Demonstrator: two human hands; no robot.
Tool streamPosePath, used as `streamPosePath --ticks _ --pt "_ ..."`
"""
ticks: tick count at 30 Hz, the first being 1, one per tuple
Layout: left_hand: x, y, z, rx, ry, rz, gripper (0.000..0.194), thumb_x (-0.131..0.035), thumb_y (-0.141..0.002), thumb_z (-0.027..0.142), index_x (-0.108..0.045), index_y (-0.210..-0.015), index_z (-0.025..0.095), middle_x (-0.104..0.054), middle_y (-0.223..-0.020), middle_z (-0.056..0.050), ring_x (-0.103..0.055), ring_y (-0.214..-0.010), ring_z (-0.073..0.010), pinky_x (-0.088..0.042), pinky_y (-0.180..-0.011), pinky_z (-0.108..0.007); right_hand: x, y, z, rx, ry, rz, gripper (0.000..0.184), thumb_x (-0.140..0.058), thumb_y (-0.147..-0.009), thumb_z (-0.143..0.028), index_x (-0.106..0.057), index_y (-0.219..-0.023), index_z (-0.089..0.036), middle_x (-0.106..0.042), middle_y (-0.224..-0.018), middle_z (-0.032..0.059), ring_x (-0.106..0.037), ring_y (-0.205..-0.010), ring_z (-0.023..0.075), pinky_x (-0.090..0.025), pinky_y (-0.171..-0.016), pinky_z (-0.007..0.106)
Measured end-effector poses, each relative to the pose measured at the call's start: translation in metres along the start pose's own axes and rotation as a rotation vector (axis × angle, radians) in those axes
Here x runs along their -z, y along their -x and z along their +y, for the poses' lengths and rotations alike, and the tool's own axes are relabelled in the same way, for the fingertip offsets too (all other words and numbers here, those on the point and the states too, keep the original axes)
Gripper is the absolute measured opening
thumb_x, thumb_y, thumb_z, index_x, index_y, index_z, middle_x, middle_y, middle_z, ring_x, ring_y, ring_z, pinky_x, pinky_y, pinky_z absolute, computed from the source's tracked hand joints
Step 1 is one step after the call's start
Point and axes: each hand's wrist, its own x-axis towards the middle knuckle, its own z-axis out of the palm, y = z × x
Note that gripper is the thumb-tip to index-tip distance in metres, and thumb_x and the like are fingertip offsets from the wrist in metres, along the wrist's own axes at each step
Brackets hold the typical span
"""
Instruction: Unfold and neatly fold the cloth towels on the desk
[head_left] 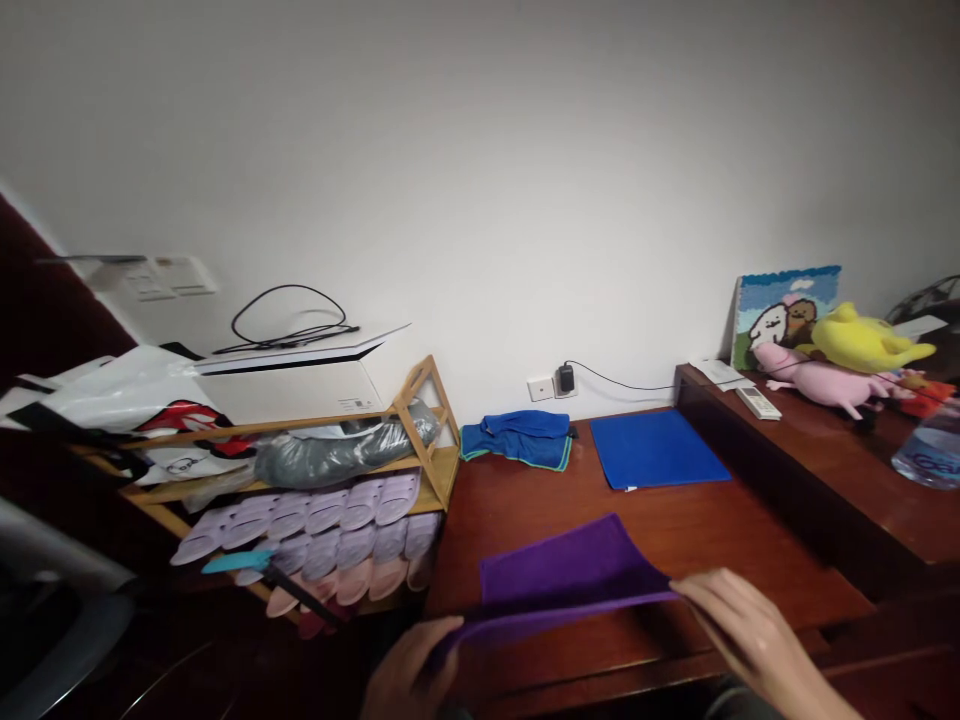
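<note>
A purple cloth (559, 565) is held by its near edge over the front of the reddish-brown wooden table (517, 510). My left hand (412, 670) pinches its near left corner, and my right hand (739, 625) pinches the near right corner. The cloth's far part reaches onto the tabletop while the near edge is lifted. Behind it, a blue cloth (656, 450) lies flat with a small white tag. To its left, a crumpled blue cloth (517, 438) with green edging sits near the wall.
At left, a wooden rack (431, 430) holds several slippers (360, 505), with a white box (300, 385) on top. A raised wooden surface (847, 470) on the right carries plush toys (862, 340), a remote (758, 403) and a plastic bottle (930, 445). A black charger (566, 377) is plugged into the wall.
</note>
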Motion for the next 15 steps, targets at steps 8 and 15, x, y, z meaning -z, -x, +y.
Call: streamPosePath --ticks 8,15 --pt "0.069 -0.142 0.067 -0.124 0.252 -0.129 0.018 -0.066 -0.095 0.039 -0.082 -0.101 0.034 -0.083 -0.091 0.001 -0.079 -0.081 -0.0191 -0.066 -0.078 -0.029 0.146 -0.042 0.026 0.032 0.084 0.113 0.044 -0.056 -0.104 -0.036 -0.062 -0.147 -0.037 -0.076 -0.127 0.0061 -0.077 -0.105 0.0205 -0.062 -0.086 0.028" --pt "-0.023 -0.237 0.088 -0.068 0.494 -0.327 0.021 -0.066 -0.092 0.032 -0.082 -0.101 0.022 -0.084 -0.101 -0.003 -0.078 -0.089 -0.0185 -0.062 -0.083 -0.027 0.159 -0.089 0.095 -0.208 -0.01 -0.006 0.043 -0.049 -0.104 -0.058 -0.077 -0.111 -0.027 -0.08 -0.107 0.0111 -0.078 -0.089 0.0246 -0.063 -0.078 0.033"
